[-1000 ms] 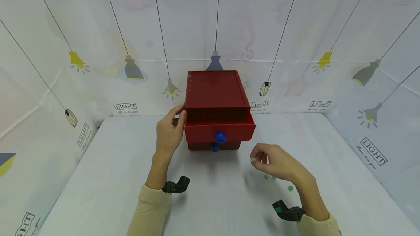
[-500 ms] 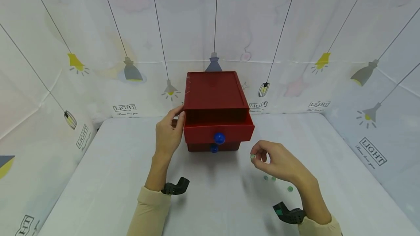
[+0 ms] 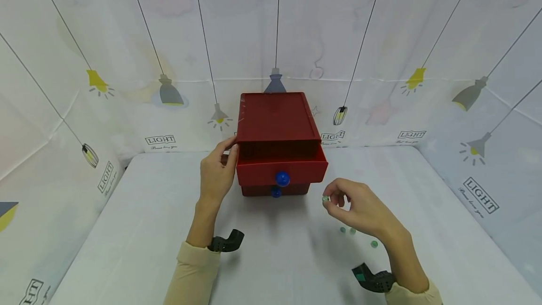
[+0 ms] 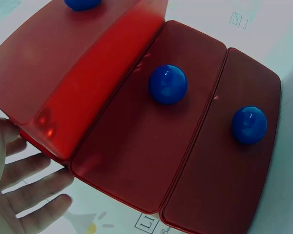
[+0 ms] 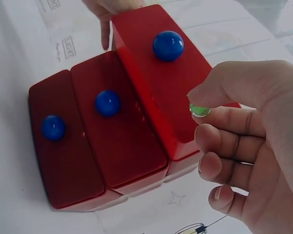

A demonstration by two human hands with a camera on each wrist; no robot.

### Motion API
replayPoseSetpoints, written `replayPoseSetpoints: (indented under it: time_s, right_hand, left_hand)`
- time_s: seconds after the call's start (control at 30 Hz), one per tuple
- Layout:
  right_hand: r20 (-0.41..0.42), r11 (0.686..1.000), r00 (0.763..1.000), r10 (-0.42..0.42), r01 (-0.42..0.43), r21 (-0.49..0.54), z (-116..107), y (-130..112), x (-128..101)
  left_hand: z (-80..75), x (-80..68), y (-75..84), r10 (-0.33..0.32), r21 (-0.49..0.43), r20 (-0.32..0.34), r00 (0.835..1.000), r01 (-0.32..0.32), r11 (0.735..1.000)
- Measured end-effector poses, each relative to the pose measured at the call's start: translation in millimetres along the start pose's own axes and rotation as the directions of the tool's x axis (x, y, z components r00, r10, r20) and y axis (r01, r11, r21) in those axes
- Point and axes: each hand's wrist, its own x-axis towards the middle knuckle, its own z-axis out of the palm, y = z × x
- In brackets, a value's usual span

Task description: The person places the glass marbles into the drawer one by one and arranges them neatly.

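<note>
A small red cabinet (image 3: 278, 116) stands upright at the back of the table. Its top drawer (image 3: 258, 172) is pulled out, while the two lower drawers, also with blue knobs, sit closed in the left wrist view. My left hand (image 3: 216, 173) rests against the cabinet's left side, fingers spread and fairly straight. To the right and in front of the drawer, my right hand (image 3: 360, 206) pinches a small translucent green glass bead (image 5: 200, 110) between thumb and index finger, above the table. The drawer's inside is in shadow, so its contents cannot be seen.
On the white table (image 3: 139, 229) under my right hand lie three more green beads, the nearest one (image 3: 374, 244) off to the right. A white cloth backdrop (image 3: 381, 36) printed with lamps rises behind the cabinet and along both sides.
My right hand has risen slightly with the bead still pinched. My left hand stays at the cabinet's side, and the drawer has not moved. The view has shifted a little.
</note>
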Motion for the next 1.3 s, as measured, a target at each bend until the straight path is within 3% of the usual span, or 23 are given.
replayPoseSetpoints:
  time_s: [0.23, 0.43, 0.63, 0.8, 1.0, 1.3]
  right_hand:
    - [-0.063, 0.998, 0.996, -0.059, 0.058, -0.014, 1.2, -2.0, 1.3]
    - [-0.171, 0.99, 0.975, -0.14, 0.138, -0.026, 4.1, -1.3, 3.8]
    - [-0.277, 0.991, 0.952, -0.132, 0.126, -0.042, 7.3, -4.7, 7.7]
    - [-0.382, 0.995, 0.919, -0.099, 0.09, -0.042, 11.7, -8.2, 12.2]
    - [-0.504, 0.993, 0.858, -0.102, 0.12, 0.002, 16.3, -8.8, 21.2]
    - [-0.59, 0.99, 0.803, -0.079, 0.135, 0.051, 18.0, -14.7, 33.8]
  left_hand:
    - [-2.0, -0.9, -0.9, 0.0, 0.01, -0.004, 1.0, 0.0, 1.0]
    - [-3.4, -1.0, -1.1, -0.002, 0.005, -0.005, 1.0, 0.002, 1.0]
    - [-3.6, 0.3, -2.2, 0.001, 0.005, -0.01, 1.0, -0.001, 1.0]
    - [-2.2, 1.5, -1.7, 0.008, 0.003, -0.01, 1.0, -0.008, 1.0]
    - [0.3, 2.0, -2.6, 0.008, -0.007, -0.007, 1.0, -0.008, 1.0]
    - [0.7, 1.6, -3.3, 0.003, -0.005, -0.002, 1.0, -0.003, 1.0]
